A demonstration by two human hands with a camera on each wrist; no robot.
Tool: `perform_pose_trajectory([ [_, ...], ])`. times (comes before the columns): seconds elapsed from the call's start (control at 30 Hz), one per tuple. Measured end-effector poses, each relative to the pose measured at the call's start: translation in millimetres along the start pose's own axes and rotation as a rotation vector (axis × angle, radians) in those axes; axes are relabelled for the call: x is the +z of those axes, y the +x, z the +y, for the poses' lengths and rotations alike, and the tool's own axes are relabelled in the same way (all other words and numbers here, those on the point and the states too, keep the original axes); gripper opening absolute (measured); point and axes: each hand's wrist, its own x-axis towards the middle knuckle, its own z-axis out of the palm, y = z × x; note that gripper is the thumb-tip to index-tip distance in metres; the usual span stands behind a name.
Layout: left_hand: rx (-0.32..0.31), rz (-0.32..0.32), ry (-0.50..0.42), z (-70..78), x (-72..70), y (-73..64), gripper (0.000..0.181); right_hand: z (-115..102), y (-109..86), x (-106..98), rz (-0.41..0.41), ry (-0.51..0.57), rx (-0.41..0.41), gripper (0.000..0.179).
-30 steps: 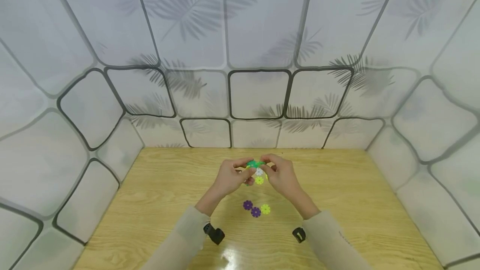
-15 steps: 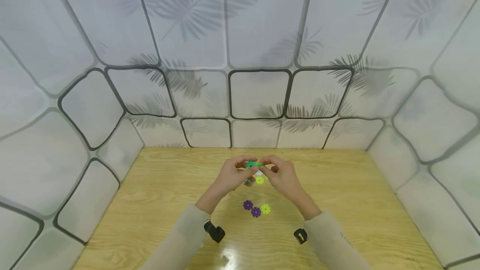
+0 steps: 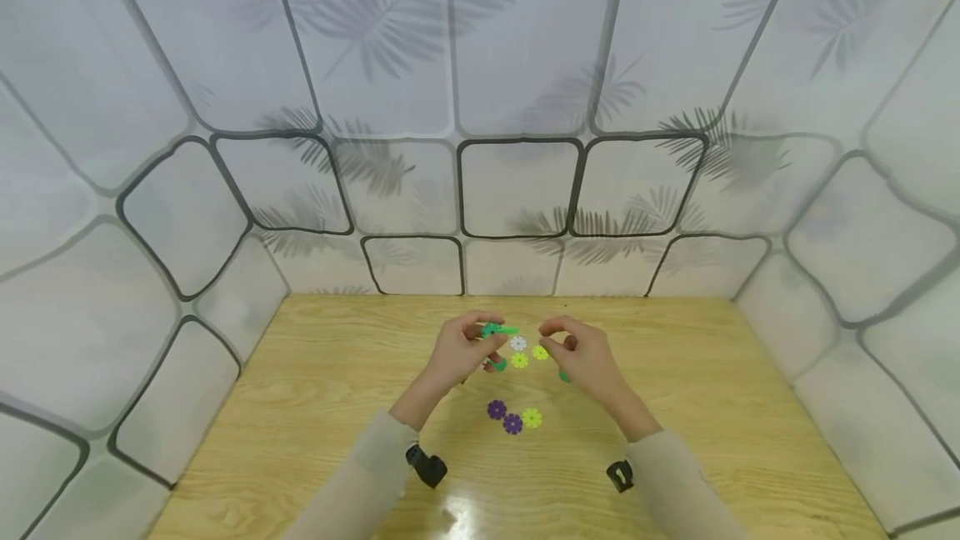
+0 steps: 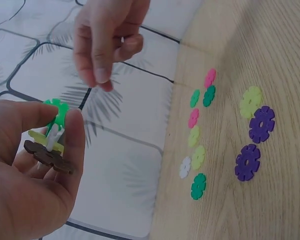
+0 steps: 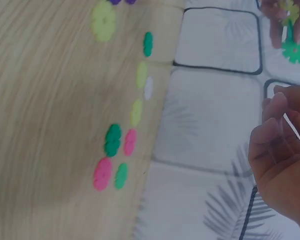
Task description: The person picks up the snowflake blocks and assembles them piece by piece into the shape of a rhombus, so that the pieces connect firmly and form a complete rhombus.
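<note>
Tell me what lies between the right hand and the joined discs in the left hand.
Nothing: the left wrist view shows bare air between the right hand and joined discs, with patterned wall behind.

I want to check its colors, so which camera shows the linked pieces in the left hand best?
The left wrist view: the linked pieces look largest there, with green, white, yellow and brown showing. The head view shows them small, partly covered by the left hand; the right wrist view, only partly, near its corner.
</note>
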Motion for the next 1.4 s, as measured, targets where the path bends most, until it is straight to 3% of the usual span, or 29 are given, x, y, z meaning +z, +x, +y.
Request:
perform_pose_trajectory([
  [0.23, -0.002, 0.024, -0.010, -0.3, -0.4, 0.4, 0.031, 28.4, -6.4, -7.1, -0.015, -0.088, 0.076, 0.015],
  [0.43, -0.005, 0.024, -0.020, 0.8, -0.3, -0.3, 0.033, 47.2, -10.7, -8.5, -0.062, -0.157, 0.150, 0.024],
  [0.7, -0.012, 0.028, -0.035, 1.9, -1.4, -1.4, 0.033, 72.3, -18.2, -1.6, -0.119, -0.173, 0.213, 0.028],
  [0.97, -0.038, 0.040, -0.066, 1.1, -1.8, -1.2, 0.033, 91.7, -19.9, 9.3, -0.095, -0.280, 0.147, 0.028],
  [1.4, -0.069, 0.058, -0.089, -3.4, -1.1, 3.0, 0.033, 103.5, -18.3, 17.2, -0.125, -0.324, 0.203, 0.029],
])
